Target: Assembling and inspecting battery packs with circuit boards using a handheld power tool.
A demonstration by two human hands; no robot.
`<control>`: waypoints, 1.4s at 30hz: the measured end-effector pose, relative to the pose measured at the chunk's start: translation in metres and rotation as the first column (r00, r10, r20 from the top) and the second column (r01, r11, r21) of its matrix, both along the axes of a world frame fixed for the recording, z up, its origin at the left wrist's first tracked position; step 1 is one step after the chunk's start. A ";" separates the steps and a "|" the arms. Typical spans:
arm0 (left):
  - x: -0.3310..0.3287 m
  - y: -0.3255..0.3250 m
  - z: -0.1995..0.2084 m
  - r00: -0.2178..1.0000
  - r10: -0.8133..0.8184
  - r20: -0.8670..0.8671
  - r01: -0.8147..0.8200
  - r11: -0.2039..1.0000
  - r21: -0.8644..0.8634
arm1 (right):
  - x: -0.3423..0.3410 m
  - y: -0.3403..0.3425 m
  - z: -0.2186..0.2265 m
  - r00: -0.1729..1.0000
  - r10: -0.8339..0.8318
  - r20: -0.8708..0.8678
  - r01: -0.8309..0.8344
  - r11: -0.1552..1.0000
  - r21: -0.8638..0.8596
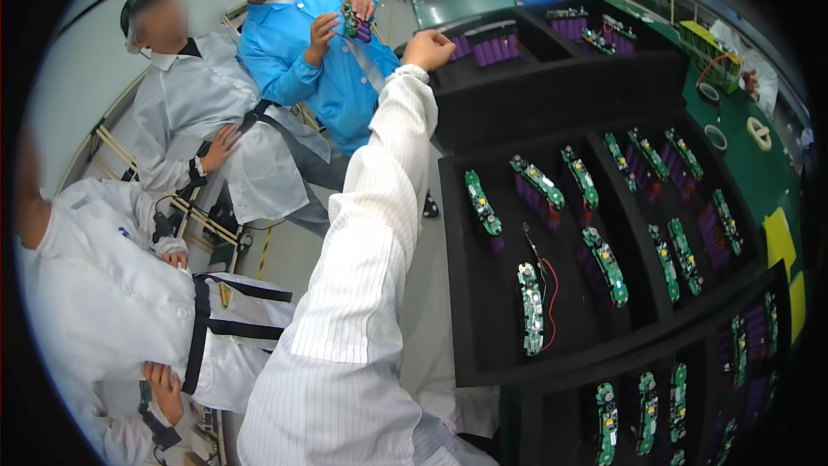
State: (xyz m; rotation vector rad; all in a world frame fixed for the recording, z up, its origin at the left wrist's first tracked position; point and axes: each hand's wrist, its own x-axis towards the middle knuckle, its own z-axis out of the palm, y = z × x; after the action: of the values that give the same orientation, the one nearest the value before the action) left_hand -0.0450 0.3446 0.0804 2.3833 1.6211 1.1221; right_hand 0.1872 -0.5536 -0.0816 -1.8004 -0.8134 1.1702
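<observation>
My left hand (429, 50), at the end of a white striped sleeve, reaches far forward to the left edge of the far black foam tray (552, 108). Its fingers are curled together beside a purple battery pack (496, 47); whatever they may hold is hidden. My right hand is out of view. In the middle tray (453, 293), several purple packs with green circuit boards stand in compartments. One green circuit board (530, 311) at the near left has a red wire looping beside it.
A person in blue (302, 52) holds a purple pack with a board at the far left. Two people in white coats sit or stand along the left. A nearer tray (552, 431) holds more boards. Tape rings (715, 136) and yellow sheets (779, 242) lie on the green table (759, 181).
</observation>
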 end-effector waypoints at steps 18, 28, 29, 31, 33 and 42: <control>0.018 -0.039 0.019 0.997 0.018 0.071 -0.043 0.931 0.362 | -0.060 0.102 0.090 0.576 -0.270 0.772 0.101 0.960 0.260; 0.005 -0.089 0.009 0.991 0.019 0.129 -0.031 0.995 0.094 | -0.069 0.111 0.109 0.510 -0.290 0.810 -0.036 0.933 0.357; 0.007 -0.091 0.007 1.000 0.013 0.027 -0.015 0.998 0.066 | -0.069 0.111 0.109 0.494 -0.308 0.813 -0.043 0.925 0.377; 0.018 -0.102 0.012 0.983 0.022 -0.182 -0.019 1.000 0.020 | -0.070 0.111 0.110 0.470 -0.322 0.822 -0.038 0.923 0.384; 0.018 -0.098 0.014 0.946 0.073 -0.315 -0.065 0.997 0.035 | -0.072 0.112 0.109 0.450 -0.378 0.809 -0.033 0.898 0.438; 0.022 -0.102 0.012 0.951 0.188 -0.245 -0.195 0.981 -0.002 | -0.070 0.094 0.085 0.464 -0.438 0.770 0.136 0.894 0.427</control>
State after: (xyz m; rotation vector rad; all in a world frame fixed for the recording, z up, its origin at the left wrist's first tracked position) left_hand -0.0231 0.2424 0.0921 2.4734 1.9675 0.8495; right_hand 0.1171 -0.4596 0.0033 -2.0977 -1.0798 -0.2001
